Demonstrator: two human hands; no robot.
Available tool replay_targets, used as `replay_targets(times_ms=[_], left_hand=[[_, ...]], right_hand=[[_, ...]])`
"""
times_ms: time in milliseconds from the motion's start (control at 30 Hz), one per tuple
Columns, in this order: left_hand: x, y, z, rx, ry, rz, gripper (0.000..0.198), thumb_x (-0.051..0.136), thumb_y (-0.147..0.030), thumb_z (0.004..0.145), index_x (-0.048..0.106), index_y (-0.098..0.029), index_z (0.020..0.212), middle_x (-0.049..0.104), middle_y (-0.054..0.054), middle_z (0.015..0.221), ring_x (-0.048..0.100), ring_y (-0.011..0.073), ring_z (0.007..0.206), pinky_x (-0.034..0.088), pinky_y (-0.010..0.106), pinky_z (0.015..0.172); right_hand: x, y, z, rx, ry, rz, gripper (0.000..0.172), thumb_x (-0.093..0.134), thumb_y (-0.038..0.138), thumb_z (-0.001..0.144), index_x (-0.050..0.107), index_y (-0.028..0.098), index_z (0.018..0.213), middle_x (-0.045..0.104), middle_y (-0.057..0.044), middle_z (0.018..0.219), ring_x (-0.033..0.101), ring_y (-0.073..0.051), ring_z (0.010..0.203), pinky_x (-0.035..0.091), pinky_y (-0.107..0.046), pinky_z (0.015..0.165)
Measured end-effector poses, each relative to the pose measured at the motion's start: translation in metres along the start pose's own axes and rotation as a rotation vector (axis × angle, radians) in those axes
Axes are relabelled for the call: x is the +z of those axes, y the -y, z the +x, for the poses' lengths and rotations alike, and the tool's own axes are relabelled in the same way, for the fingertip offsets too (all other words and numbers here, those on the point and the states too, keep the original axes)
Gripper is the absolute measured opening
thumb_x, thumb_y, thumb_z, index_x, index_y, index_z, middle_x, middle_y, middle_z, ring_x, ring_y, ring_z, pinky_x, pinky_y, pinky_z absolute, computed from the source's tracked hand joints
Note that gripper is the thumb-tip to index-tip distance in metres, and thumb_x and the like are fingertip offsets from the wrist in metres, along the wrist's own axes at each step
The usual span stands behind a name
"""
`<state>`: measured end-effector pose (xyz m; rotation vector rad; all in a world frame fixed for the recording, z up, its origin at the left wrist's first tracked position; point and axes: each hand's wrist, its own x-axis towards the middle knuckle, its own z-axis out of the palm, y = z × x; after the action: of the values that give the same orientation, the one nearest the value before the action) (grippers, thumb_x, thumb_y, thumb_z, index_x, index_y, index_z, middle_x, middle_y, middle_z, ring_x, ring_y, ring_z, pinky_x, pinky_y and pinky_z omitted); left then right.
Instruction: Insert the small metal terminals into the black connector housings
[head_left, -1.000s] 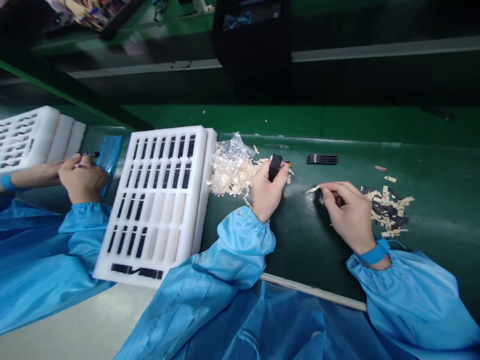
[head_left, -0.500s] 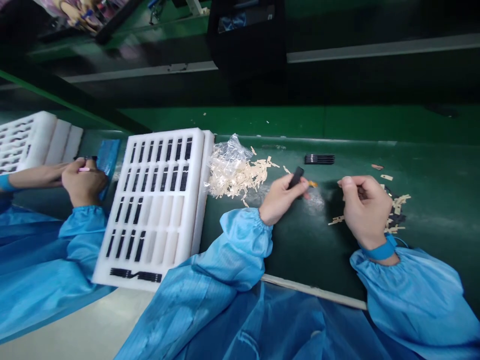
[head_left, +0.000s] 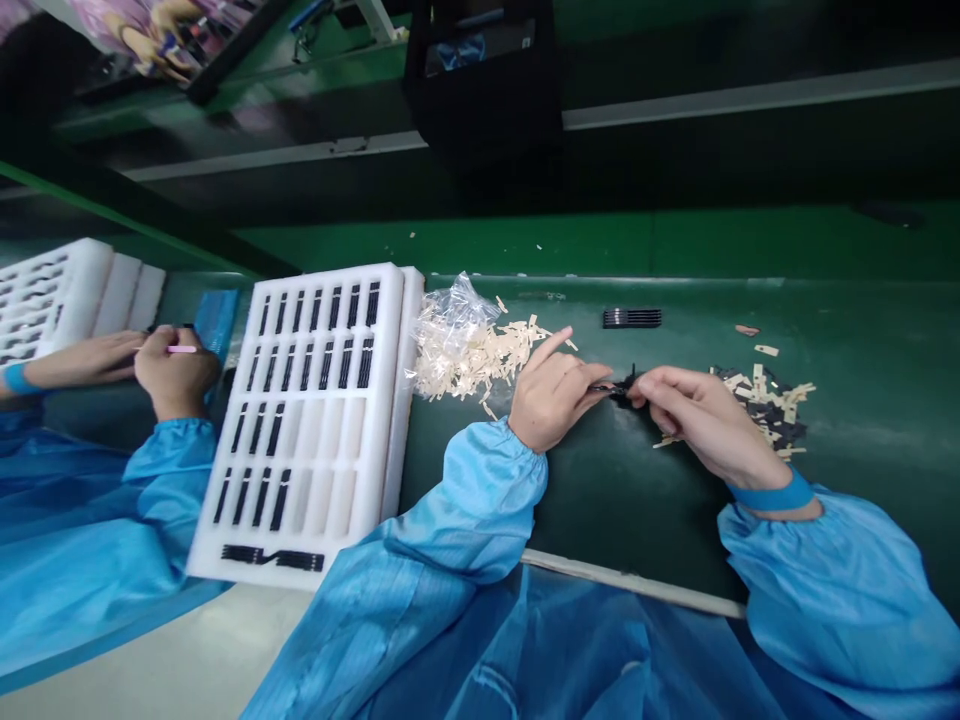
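Observation:
My left hand (head_left: 551, 395) pinches a flat black part (head_left: 621, 386) between thumb and fingers, with its index finger raised. At the right end of that part, my right hand (head_left: 694, 415) has thumb and fingertips pressed together against a dark bit, whose shape is too small to make out. Under and beside my right hand lies a scatter of cream and black scraps (head_left: 780, 405). Beyond both hands rests a short stack of black strips (head_left: 632, 318). A heap of cream tabs (head_left: 476, 355) spreads left of my left hand, partly covered by a clear plastic bag (head_left: 457, 305).
At left a white foam tray (head_left: 345, 540) stands on another, some slots filled with black strips. Farther left, a co-worker's hands (head_left: 176, 375) work beside another foam tray stack (head_left: 82, 290) and a blue packet (head_left: 216, 320). A black bin (head_left: 487, 110) stands beyond the bench.
My right hand has moved left and closed on the end of the black part. My left hand has turned it edge-on and lifted its index finger. The orange bit is out of sight.

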<state>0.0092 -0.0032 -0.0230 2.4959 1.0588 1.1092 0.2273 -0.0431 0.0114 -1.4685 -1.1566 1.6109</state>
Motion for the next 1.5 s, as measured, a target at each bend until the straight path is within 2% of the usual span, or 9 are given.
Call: replay_targets(times_ms=[133, 300, 567, 767, 867, 933, 1100, 1333, 1500], left_hand=[[-0.001, -0.001, 0.000, 0.029, 0.017, -0.003, 0.021, 0.058, -0.041, 0.101, 0.068, -0.023, 0.104, 0.066, -0.002, 0.077, 0.065, 0.0129, 0.073, 0.041, 0.053, 0.124], [0.000, -0.006, 0.001, 0.010, 0.069, -0.052, 0.023, 0.057, -0.043, 0.101, 0.068, -0.023, 0.102, 0.069, -0.001, 0.081, 0.063, 0.0126, 0.071, 0.040, 0.054, 0.124], [0.001, -0.005, -0.001, 0.055, 0.033, 0.019, 0.019, 0.057, -0.038, 0.102, 0.068, -0.023, 0.102, 0.069, -0.001, 0.080, 0.065, 0.0127, 0.073, 0.043, 0.053, 0.123], [0.001, -0.007, 0.001, 0.017, 0.111, -0.023, 0.020, 0.056, -0.040, 0.102, 0.066, -0.023, 0.099, 0.070, -0.001, 0.084, 0.063, 0.0127, 0.073, 0.043, 0.051, 0.122], [0.001, -0.014, 0.002, -0.128, 0.185, -0.119, 0.027, 0.060, -0.045, 0.099, 0.063, -0.022, 0.112, 0.068, 0.001, 0.089, 0.065, 0.0151, 0.080, 0.050, 0.047, 0.114], [0.001, -0.021, 0.003, -0.331, 0.249, -0.257, 0.035, 0.058, -0.045, 0.100, 0.056, -0.021, 0.125, 0.068, 0.004, 0.096, 0.067, 0.0170, 0.087, 0.056, 0.041, 0.101], [0.002, -0.031, 0.004, -0.738, 0.416, -0.795, 0.025, 0.036, -0.032, 0.106, 0.049, -0.020, 0.123, 0.064, 0.003, 0.093, 0.066, 0.0109, 0.071, 0.058, 0.027, 0.072], [0.010, -0.026, 0.005, -0.870, 0.405, -1.084, 0.028, 0.057, -0.027, 0.097, 0.057, -0.014, 0.122, 0.071, 0.005, 0.092, 0.060, 0.0059, 0.058, 0.055, 0.020, 0.057], [0.009, -0.026, 0.007, -0.902, 0.393, -1.157, 0.032, 0.066, -0.037, 0.094, 0.066, -0.011, 0.113, 0.076, 0.010, 0.094, 0.068, 0.0095, 0.064, 0.059, 0.024, 0.063]], right_hand=[[0.002, -0.001, 0.000, 0.083, 0.031, 0.088, 0.037, 0.076, 0.053, 0.083, 0.068, 0.017, 0.078, 0.045, 0.005, 0.052, 0.034, -0.008, 0.048, 0.024, -0.023, 0.045], [0.005, 0.003, 0.000, 0.057, -0.058, 0.134, 0.022, 0.079, 0.036, 0.072, 0.066, 0.018, 0.077, 0.050, 0.004, 0.057, 0.037, -0.007, 0.049, 0.023, -0.022, 0.045], [0.001, -0.003, 0.002, 0.110, 0.007, 0.021, 0.042, 0.071, 0.057, 0.086, 0.063, 0.018, 0.072, 0.045, 0.004, 0.050, 0.035, -0.008, 0.046, 0.024, -0.022, 0.043], [0.004, -0.002, 0.003, 0.109, -0.028, 0.136, 0.035, 0.081, 0.049, 0.078, 0.065, 0.018, 0.076, 0.045, 0.006, 0.050, 0.034, -0.008, 0.046, 0.023, -0.022, 0.043], [0.006, -0.003, 0.003, 0.031, -0.194, 0.106, 0.027, 0.082, 0.042, 0.077, 0.069, 0.018, 0.081, 0.047, 0.006, 0.052, 0.037, -0.008, 0.048, 0.025, -0.022, 0.044], [0.006, -0.003, 0.003, -0.032, -0.290, 0.060, 0.024, 0.081, 0.039, 0.078, 0.070, 0.019, 0.083, 0.049, 0.005, 0.055, 0.039, -0.008, 0.049, 0.028, -0.022, 0.046], [0.009, -0.003, 0.002, -0.107, -0.330, -0.062, 0.020, 0.079, 0.036, 0.079, 0.069, 0.019, 0.082, 0.058, 0.002, 0.061, 0.048, -0.009, 0.052, 0.035, -0.022, 0.047], [0.010, -0.014, 0.003, -0.219, -0.326, -0.205, 0.016, 0.076, 0.033, 0.083, 0.067, 0.020, 0.084, 0.060, 0.002, 0.060, 0.052, -0.011, 0.051, 0.041, -0.022, 0.046], [0.011, -0.015, 0.002, -0.225, -0.303, -0.222, 0.013, 0.074, 0.031, 0.085, 0.066, 0.020, 0.085, 0.065, 0.001, 0.062, 0.056, -0.011, 0.051, 0.043, -0.022, 0.046]])
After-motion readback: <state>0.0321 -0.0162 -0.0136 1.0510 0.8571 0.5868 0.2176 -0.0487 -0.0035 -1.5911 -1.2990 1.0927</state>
